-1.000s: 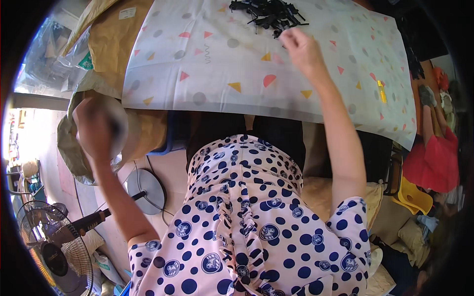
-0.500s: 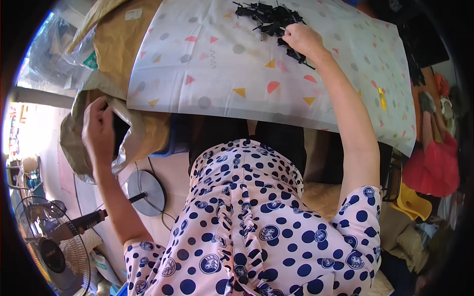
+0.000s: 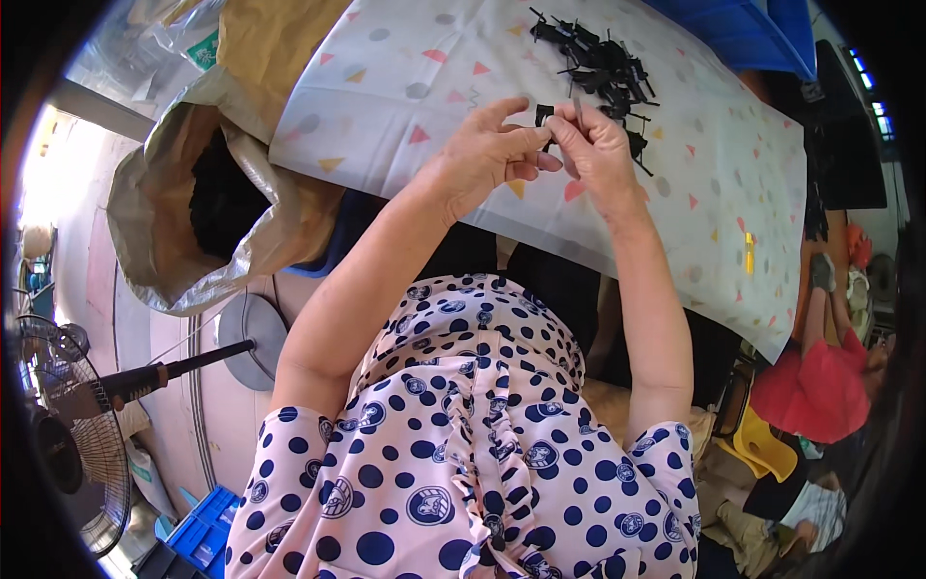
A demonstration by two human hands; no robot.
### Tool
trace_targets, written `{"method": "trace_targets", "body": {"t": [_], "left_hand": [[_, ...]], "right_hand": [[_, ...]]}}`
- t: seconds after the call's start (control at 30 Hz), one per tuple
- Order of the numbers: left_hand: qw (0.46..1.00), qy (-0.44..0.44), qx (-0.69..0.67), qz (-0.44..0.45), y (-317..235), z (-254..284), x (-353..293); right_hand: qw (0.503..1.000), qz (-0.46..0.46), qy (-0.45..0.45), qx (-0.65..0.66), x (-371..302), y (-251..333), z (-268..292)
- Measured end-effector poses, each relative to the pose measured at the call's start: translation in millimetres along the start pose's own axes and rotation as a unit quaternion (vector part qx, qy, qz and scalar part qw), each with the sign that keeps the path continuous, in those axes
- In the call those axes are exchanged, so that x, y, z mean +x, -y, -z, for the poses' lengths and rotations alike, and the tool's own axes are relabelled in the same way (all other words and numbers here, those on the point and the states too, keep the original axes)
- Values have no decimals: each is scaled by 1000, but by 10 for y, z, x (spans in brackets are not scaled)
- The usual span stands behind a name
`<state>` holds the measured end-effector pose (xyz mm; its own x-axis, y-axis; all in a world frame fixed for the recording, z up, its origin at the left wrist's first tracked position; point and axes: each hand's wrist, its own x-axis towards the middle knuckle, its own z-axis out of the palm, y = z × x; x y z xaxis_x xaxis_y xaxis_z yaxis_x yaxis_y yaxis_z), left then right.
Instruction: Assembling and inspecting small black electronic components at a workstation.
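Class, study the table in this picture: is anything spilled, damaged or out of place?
Nothing looks plainly spilled or damaged. The one slight oddity is the small yellow object near the right edge of the patterned cover, lying alone, apart from the black pieces.

No readable words or numbers in my view, green patch (image 3: 204, 49) on clear plastic (image 3: 176, 41), upper left, too small to read, round emblems (image 3: 429, 505) on my polka-dot shirt (image 3: 405, 476), lower centre, any lettering illegible
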<state>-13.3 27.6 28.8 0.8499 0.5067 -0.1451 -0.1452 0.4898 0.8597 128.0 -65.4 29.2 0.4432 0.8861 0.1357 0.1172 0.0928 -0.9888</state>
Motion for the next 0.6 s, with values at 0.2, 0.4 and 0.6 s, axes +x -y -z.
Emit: {"method": "trace_targets", "body": {"t": [0.2,0.4,0.6], "left_hand": [[999,41,4,-5,97,96,-102],[989,40,124,-67,70,-42,-189],[988,34,139,-54,107,-125,-187]], "right_hand": [[993,-87,1,86,-247,-19,-164],[975,-133,-38,174,-394,11,-180],[974,-94,-24,205,-506,-5,-87]]}}
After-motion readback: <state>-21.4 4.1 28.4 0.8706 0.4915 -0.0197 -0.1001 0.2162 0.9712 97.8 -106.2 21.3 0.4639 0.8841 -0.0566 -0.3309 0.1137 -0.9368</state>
